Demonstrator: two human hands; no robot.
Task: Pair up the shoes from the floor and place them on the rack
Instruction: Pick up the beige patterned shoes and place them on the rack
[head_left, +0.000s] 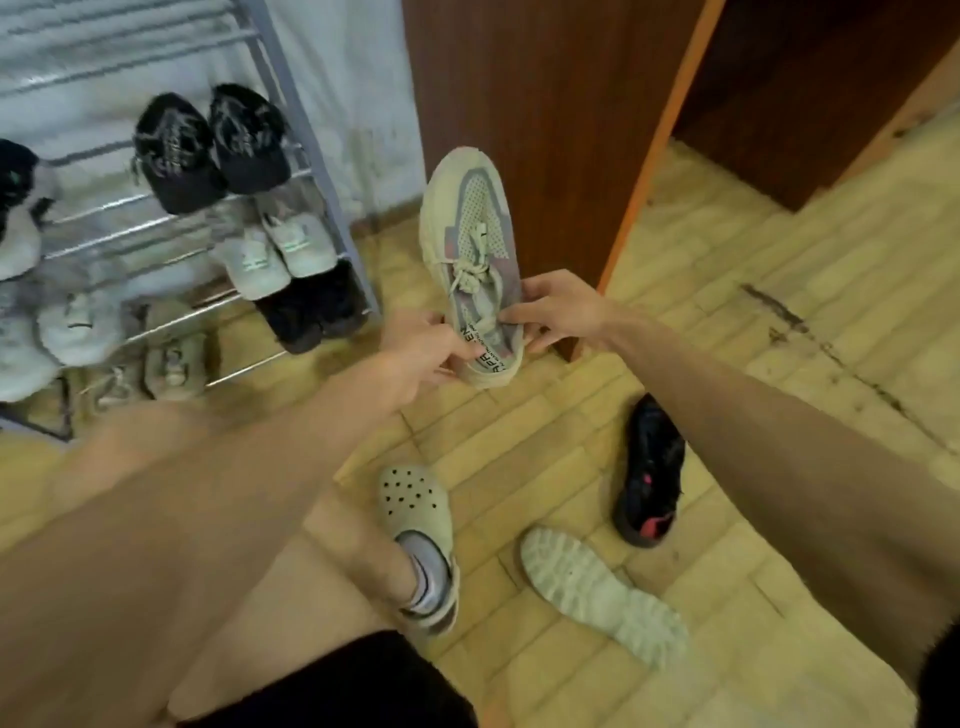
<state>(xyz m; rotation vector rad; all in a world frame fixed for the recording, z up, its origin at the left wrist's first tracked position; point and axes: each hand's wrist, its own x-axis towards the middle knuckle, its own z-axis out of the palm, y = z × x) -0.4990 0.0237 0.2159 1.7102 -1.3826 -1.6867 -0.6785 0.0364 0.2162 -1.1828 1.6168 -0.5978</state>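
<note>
A beige and grey laced sneaker is held up in the air, toe pointing away from me. My left hand grips its heel from the left, and my right hand pinches the collar from the right. On the floor below lie an upturned shoe showing its pale lugged sole and a black shoe with red marks. The metal shoe rack stands at the left with several pairs on its bars.
A dark wooden cabinet with an orange edge stands right behind the held sneaker. My foot wears a beige clog on the tiled floor. Black, white and beige shoes fill the rack's shelves.
</note>
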